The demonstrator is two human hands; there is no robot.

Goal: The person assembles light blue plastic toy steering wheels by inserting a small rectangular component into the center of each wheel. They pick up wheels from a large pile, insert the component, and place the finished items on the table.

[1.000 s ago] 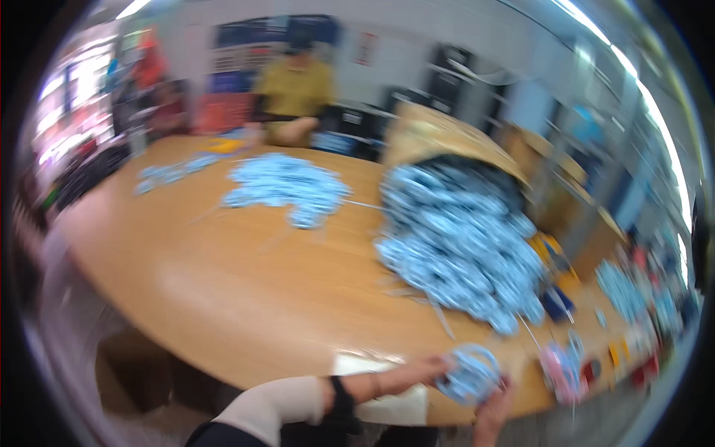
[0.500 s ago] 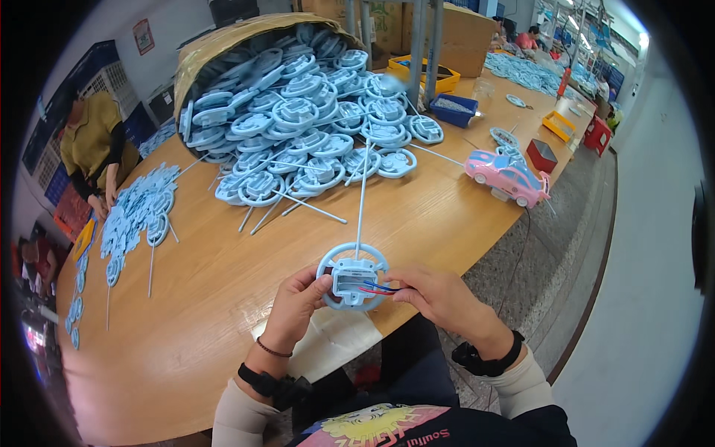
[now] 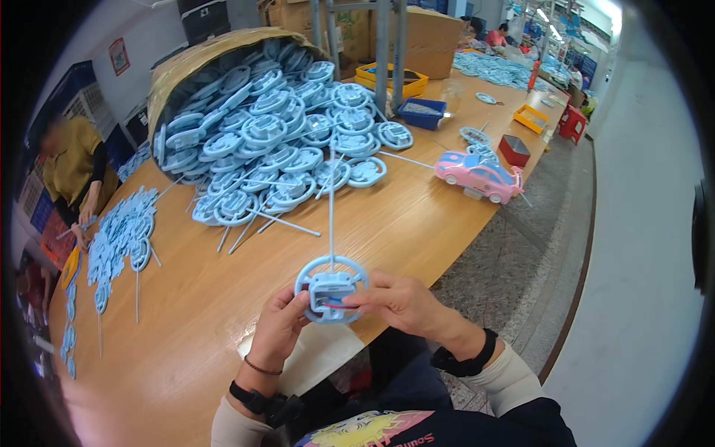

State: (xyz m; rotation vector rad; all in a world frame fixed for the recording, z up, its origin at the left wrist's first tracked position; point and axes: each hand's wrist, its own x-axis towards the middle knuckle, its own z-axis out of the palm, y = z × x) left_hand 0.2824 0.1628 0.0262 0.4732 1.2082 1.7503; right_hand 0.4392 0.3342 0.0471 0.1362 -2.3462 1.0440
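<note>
The light-blue plastic toy steering wheel is up in your hands, above the near edge of the brown wooden table, its boxy compartment open to you and its long, thin, pale-blue rod pointing away. Your left hand has the wheel's left rim, thumb on top, fingers curled around behind. Your right hand comes in at the wheel's right side, thumb and forefinger narrowed onto the thin red and blue wires at the compartment; how the fingertips meet, I can't tell. Below the wheel, a flat off-white sheet lies along the table edge.

Look left of the wheel: a heap of small light-blue plastic pieces. Right of it and farther out, a shiny pink-and-blue toy car. Straight beyond the wheel, there's the big pile of matching light-blue wheels, spilling from a tan-mouthed sack. Past the wheel to the right, a dark-red rectangular box, then a deep-blue plastic bin. Far left of the wheel, a co-worker in a mustard top has both hands at the table.
</note>
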